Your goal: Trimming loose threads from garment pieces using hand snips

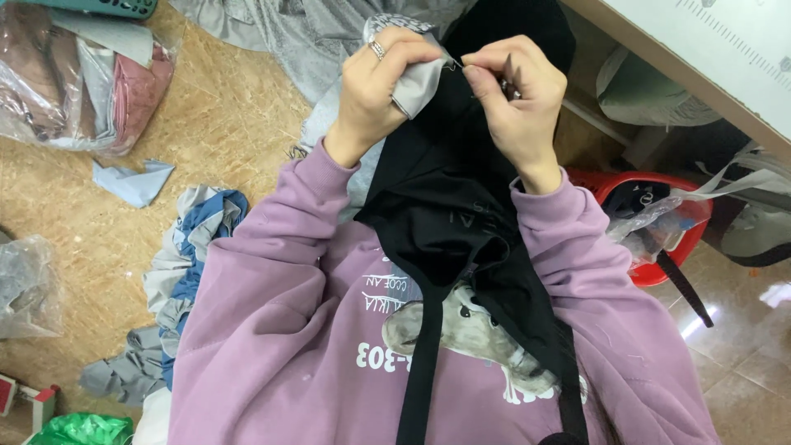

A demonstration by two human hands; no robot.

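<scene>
A black garment (pixel 449 189) with long black straps hangs from my raised hands down over my purple sweatshirt. My left hand (pixel 381 82), with a ring on one finger, pinches a fold of grey fabric (pixel 416 86) against the black cloth. My right hand (pixel 515 91) grips the black cloth beside it and holds a small metal tool, its thin tip at the edge of the grey fold. The two hands almost touch at the fingertips.
A red plastic basket (pixel 659 189) with bags stands at the right under a white table edge (pixel 659 58). Grey cloth (pixel 297 37) lies ahead. Fabric scraps (pixel 194 247), a blue piece (pixel 132 181) and clear bags of cloth (pixel 74 82) lie on the floor at the left.
</scene>
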